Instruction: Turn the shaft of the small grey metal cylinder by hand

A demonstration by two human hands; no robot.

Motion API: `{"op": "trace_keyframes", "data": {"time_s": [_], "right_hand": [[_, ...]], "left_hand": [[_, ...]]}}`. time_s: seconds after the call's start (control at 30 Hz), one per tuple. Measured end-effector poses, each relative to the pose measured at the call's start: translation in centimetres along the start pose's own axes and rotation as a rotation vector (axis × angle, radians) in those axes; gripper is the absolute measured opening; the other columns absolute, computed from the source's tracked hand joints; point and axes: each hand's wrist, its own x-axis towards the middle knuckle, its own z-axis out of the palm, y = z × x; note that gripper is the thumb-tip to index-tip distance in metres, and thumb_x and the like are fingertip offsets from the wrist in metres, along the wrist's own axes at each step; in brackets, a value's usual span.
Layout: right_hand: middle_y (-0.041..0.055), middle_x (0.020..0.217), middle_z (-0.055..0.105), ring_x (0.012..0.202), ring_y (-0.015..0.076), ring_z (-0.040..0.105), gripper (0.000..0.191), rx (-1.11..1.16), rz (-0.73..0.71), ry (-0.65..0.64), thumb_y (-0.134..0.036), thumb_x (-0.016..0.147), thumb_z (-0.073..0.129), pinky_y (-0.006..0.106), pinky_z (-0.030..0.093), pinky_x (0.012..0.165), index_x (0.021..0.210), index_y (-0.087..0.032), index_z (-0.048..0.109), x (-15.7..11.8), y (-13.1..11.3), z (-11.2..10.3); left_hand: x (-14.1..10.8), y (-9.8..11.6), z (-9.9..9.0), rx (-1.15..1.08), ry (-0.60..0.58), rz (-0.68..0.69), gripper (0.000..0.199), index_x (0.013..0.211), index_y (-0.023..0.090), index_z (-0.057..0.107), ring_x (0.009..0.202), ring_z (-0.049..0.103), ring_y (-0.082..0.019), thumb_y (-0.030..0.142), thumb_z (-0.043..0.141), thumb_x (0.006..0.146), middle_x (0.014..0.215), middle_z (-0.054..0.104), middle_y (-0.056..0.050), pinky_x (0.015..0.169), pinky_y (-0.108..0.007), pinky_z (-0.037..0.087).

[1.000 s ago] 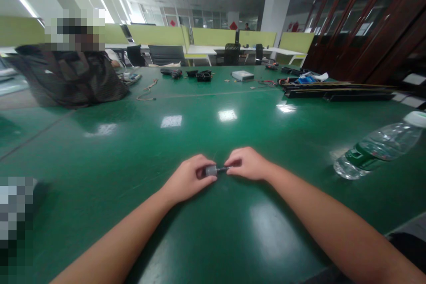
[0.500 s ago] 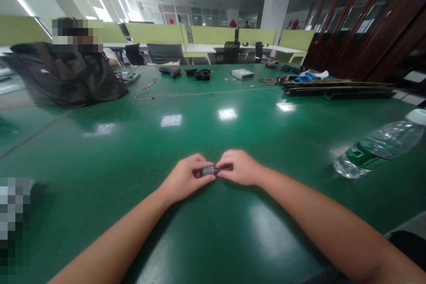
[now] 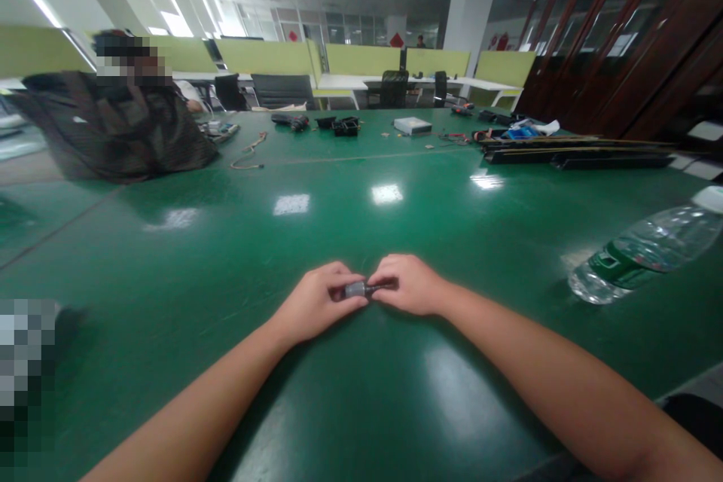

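Close together near the middle of the green table, both hands grip one small object. It is a short grey-and-black cylinder with a thin dark end pointing right. My left hand is closed around the thick grey part, thumb on the near side and fingers on the far side. My right hand pinches the thin dark end between thumb and fingers. The fingers cover both ends of the object, so its exact kind cannot be made out. It lies level, just over or on the tabletop.
A clear water bottle with a green label lies tilted at right. A dark bag stands at back left. Along the far side are a cable, black parts, a grey box and long black bars.
The view has shifted very slightly. Both hands keep the same hold on the small cylinder, with no clear movement of the fingers.
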Motion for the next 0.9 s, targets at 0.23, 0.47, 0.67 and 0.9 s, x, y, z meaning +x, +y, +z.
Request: {"op": "trace_keyframes", "data": {"time_s": [0.23,0.47,0.67,0.9], "right_hand": [[0.0044,0.09,0.071,0.085,0.0164,0.062,0.016,-0.015,-0.026,0.002,-0.021,0.08,0.07,0.027,0.045,0.078,0.096,-0.019,0.074,-0.19,0.48,0.09],[0.0044,0.088,0.071,0.082,0.0164,0.061,0.016,-0.028,-0.029,0.0,-0.019,0.08,0.069,0.028,0.045,0.077,0.095,-0.019,0.074,-0.33,0.3,-0.27],[0.0036,0.085,0.071,0.08,0.0157,0.06,0.016,-0.018,-0.035,0.009,-0.018,0.079,0.068,0.027,0.045,0.075,0.094,-0.018,0.074,-0.37,0.38,-0.37],[0.0035,0.084,0.07,0.079,0.0155,0.06,0.014,-0.027,-0.019,-0.001,-0.018,0.079,0.068,0.026,0.044,0.074,0.092,-0.018,0.074,-0.51,0.37,-0.7]], "left_hand": [[-0.01,-0.05,-0.01,-0.006,-0.01,0.004,0.031,0.107,0.023,0.075,0.075,0.059,-0.016,0.044,0.066,0.086,0.087,0.064,-0.003,0.065,-0.024,0.046],[-0.06,-0.09,0.05,-0.018,0.001,0.002,0.031,0.107,0.023,0.075,0.075,0.06,-0.016,0.043,0.066,0.085,0.089,0.065,-0.004,0.065,-0.024,0.046],[-0.07,-0.03,-0.02,-0.011,-0.014,-0.006,0.031,0.107,0.022,0.075,0.075,0.06,-0.016,0.043,0.066,0.086,0.089,0.065,-0.004,0.066,-0.024,0.046],[-0.07,-0.06,-0.06,-0.017,-0.012,0.003,0.03,0.107,0.023,0.075,0.076,0.06,-0.016,0.043,0.066,0.086,0.089,0.065,-0.004,0.067,-0.025,0.047]]}}
